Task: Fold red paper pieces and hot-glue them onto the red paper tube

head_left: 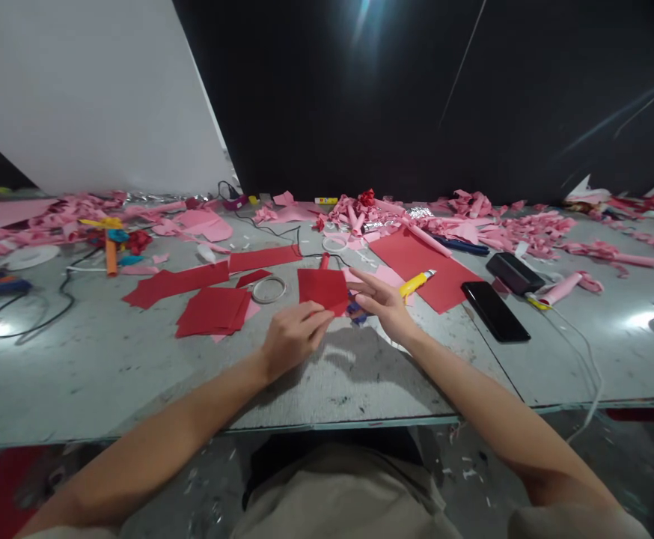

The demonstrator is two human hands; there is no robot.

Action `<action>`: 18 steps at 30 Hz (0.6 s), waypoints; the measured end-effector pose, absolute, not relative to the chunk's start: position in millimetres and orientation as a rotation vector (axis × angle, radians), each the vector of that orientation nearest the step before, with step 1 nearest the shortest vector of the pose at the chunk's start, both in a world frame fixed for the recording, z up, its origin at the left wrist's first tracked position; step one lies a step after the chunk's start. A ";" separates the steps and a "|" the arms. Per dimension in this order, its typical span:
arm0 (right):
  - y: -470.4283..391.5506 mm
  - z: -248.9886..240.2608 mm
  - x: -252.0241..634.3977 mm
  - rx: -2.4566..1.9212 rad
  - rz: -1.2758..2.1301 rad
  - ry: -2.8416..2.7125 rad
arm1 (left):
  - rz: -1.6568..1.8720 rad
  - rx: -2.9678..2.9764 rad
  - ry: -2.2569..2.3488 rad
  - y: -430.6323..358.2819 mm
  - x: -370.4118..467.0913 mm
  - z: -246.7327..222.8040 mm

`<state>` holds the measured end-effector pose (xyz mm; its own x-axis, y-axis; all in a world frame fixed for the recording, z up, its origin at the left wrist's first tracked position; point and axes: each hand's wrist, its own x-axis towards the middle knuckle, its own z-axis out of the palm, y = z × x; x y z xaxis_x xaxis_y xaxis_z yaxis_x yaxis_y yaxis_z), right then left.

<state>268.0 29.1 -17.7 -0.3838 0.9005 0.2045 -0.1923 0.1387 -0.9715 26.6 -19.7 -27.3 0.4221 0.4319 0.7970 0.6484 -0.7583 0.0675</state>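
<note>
My left hand pinches the lower edge of a small red paper square, which is held up over the table. Beside the square's right edge is my right hand, its fingers apart and nothing in them. Behind the right hand, a dark blue item is partly hidden. To the left lie a stack of red paper squares, a silvery ring and red paper strips. A yellow cutter rests partly on a large red sheet at the right.
Pink paper scraps run along the back of the grey table. A black phone and a black box with a white cable are at the right. A black cord and an orange stick lie left.
</note>
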 end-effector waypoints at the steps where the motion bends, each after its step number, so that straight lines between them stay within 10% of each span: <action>1: 29.1 -17.6 267.8 -0.722 1.482 -1.446 | -1.332 -2.428 -1.030 -18.4 27.7 -25.7; 18: 40.0 -27.7 260.6 -0.654 1.536 -1.501 | -1.922 -2.403 -1.469 -5.9 58.7 -24.8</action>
